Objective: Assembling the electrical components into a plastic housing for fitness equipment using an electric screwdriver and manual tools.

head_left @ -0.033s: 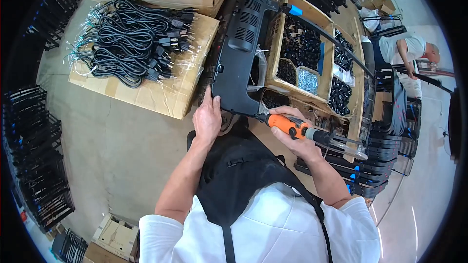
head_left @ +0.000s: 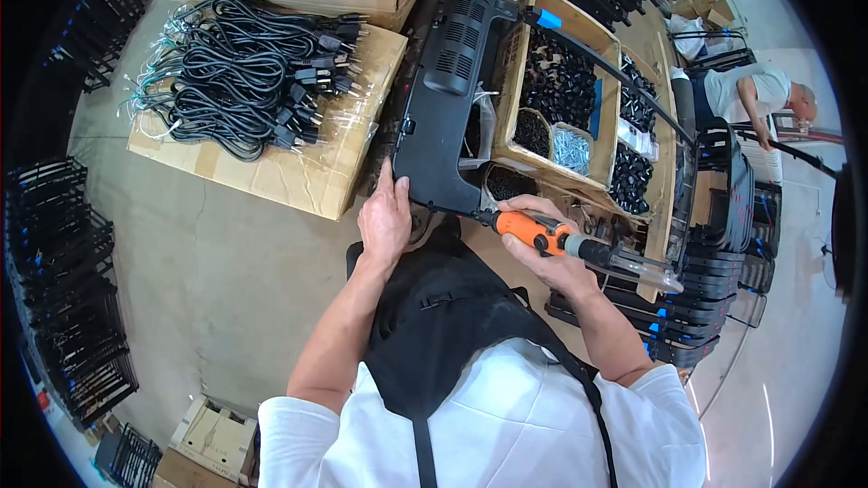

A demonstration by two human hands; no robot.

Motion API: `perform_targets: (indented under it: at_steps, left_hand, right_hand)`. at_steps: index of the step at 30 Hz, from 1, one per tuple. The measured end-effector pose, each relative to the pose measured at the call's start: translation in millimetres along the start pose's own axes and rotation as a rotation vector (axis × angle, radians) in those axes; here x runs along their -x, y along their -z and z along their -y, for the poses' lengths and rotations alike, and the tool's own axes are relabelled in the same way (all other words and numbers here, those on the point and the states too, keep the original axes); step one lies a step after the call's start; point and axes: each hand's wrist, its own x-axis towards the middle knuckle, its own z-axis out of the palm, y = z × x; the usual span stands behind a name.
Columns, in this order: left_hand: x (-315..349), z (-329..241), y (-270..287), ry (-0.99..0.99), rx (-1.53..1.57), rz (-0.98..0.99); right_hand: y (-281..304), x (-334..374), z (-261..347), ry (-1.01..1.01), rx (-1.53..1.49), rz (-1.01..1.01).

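Note:
A long black plastic cover [head_left: 432, 149] with vent slots lies in front of me. My left hand [head_left: 385, 220] grips its near left corner, with the fingers along the edge; the fingers' undersides are hidden. My right hand [head_left: 553, 253] is wrapped round an orange and black power screwdriver [head_left: 524, 229]. The driver lies nearly level, its tip against the near right end of the cover. The contact point is too small to make out. From the driver's rear, a clear plastic sleeve [head_left: 646, 269] reaches to the right.
Bundled black power cords [head_left: 240, 81] lie on a cardboard box [head_left: 298, 190] at left. On the right, a wooden parts tray [head_left: 542, 163] holds black fittings and silver screws [head_left: 571, 150]. Black frames are stacked around. A person [head_left: 750, 90] handles a long black bar at the far right.
My hands and the cover keep their places. The rear end of the driver and its clear sleeve have shifted slightly. At the far right, the person's bar has moved a little.

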Motion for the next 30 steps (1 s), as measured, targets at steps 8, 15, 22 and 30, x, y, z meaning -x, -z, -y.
perform_targets:
  at_steps: [8,15,22,30]
  left_hand:
    - [0.9,-1.8,-0.8,0.021,-0.003,0.006]
    - [-0.5,1.9,-0.5,0.062,-0.039,0.015]
    - [-17.2,-48.2,15.9,-0.543,-0.063,0.011]
    - [-58.1,-74.2,-31.6,-0.560,-0.585,0.692]
  right_hand:
    - [6.4,-14.5,5.5,0.021,-0.002,0.101]
    - [13.0,-37.9,3.8,-0.070,-0.228,0.154]
    - [23.9,-52.9,4.2,0.031,-0.205,0.289]
    - [19.7,-55.1,4.6,0.250,0.090,0.445]
